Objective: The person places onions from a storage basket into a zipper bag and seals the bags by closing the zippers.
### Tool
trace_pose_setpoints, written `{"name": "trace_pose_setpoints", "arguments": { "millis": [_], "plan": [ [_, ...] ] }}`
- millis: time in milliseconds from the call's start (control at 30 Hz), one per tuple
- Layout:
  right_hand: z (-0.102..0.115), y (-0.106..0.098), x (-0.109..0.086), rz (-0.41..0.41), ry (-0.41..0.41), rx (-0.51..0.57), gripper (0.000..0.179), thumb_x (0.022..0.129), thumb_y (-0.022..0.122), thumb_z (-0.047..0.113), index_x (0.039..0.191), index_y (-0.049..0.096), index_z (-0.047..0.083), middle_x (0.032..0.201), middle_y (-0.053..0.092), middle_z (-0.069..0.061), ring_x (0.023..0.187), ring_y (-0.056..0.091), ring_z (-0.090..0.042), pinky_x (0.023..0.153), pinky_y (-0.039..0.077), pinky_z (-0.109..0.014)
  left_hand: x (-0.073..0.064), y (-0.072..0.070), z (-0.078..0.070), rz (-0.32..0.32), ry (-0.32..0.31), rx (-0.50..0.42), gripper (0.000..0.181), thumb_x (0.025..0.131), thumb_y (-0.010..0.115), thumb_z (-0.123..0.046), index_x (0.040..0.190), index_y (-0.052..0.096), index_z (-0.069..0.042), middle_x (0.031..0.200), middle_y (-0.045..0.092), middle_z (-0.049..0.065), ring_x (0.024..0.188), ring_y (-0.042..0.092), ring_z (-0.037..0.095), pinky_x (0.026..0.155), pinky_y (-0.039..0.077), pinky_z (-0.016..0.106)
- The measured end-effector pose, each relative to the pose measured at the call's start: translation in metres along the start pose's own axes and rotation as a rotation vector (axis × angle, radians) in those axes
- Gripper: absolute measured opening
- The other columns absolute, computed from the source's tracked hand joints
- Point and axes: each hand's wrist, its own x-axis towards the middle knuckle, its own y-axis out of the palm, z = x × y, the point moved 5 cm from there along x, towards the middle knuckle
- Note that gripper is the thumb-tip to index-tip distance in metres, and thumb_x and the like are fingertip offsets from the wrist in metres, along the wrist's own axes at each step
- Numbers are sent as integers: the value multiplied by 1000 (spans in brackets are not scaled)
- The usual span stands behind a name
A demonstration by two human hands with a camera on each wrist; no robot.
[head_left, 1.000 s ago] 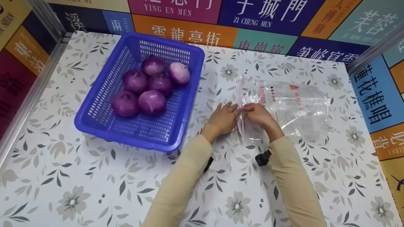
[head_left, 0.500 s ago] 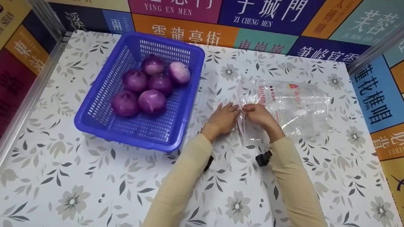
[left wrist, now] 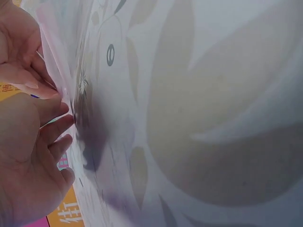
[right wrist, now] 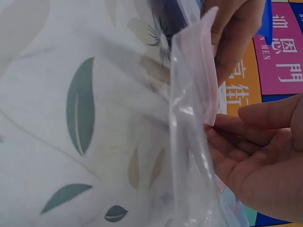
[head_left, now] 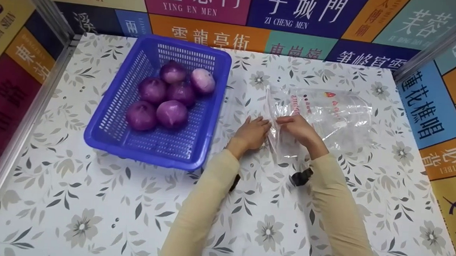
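Observation:
A clear zip bag (head_left: 342, 121) with red print and a pale pink zip strip (right wrist: 203, 71) lies flat to the right, its mouth edge raised between the hands. My left hand (head_left: 252, 135) is low at the table on the mouth's left side. Its thumb and forefinger meet at the bag's edge in the left wrist view, where the hand (left wrist: 35, 156) appears to pinch the film. My right hand (head_left: 299, 131) touches the mouth from the other side. In the right wrist view this hand's (right wrist: 265, 146) fingertips are against the strip, thumb apart from them.
A blue plastic basket (head_left: 208, 142) stands left of the hands with several purple onions (head_left: 172, 114) in it. The table is covered with a floral cloth (head_left: 131, 224). Printed panels (head_left: 202, 3) wall it in at the back and both sides.
My right hand has shifted slightly to the right, away from the left hand, and the bag's mouth edge has spread a little. The left hand and basket have stayed put.

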Motion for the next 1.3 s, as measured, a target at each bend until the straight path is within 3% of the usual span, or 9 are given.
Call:
{"name": "trace_pose_setpoints", "arguments": {
  "millis": [133,300,433,500,667,767,967,1300],
  "plan": [
    [2,-9,-4,-2,15,68,40,82,39,-6,119,49,-16,128,46,-25,110,43,-25,86,35,-21,0,-1,0,-7,11,-4,43,100,32,-26,140,36,-14,145,32,0,135,20,19,111,9,43],
    [6,-20,-11,-10,44,115,37,88,39,-3,122,47,-15,130,44,-24,109,48,-24,87,42,-21,-1,-1,1,-6,10,-13,43,99,33,-25,140,36,-13,145,33,0,135,21,18,111,10,42],
    [12,-32,-20,-24,68,122,36,92,41,2,124,47,-12,130,44,-22,100,55,-16,74,47,-19,-1,-2,1,5,5,-17,42,99,34,-23,140,37,-13,144,33,-1,135,21,17,111,10,41],
    [16,-37,-24,-29,69,122,36,93,41,4,125,47,-11,131,43,-20,98,57,-14,75,47,-21,-1,-1,1,11,6,-17,42,99,33,-22,140,36,-13,145,33,-1,135,21,17,111,11,41],
    [27,-49,-34,-36,3,246,34,94,38,0,123,44,-17,127,43,-19,99,54,-15,94,42,-30,-1,0,2,28,1,-67,42,99,34,-21,140,36,-14,145,31,-1,135,20,17,111,8,42],
    [30,-55,-38,-37,-28,331,32,93,38,-3,120,44,-20,118,47,-15,96,53,-15,95,42,-31,-1,0,3,30,-4,-90,41,99,34,-21,140,37,-15,146,31,-2,135,19,17,111,7,41],
    [30,-64,-43,-41,-53,419,27,92,40,-6,114,51,-18,107,52,-13,91,56,-15,91,45,-32,-3,1,3,42,-3,-50,43,99,34,-24,141,34,-15,147,28,-3,135,19,17,111,8,43],
    [24,-65,-45,-41,-75,380,26,92,40,-5,112,52,-17,106,55,-15,92,58,-16,92,44,-36,-8,3,1,65,-26,26,49,98,34,-36,143,30,-18,149,21,-5,137,14,16,111,5,44]
  ]
}}
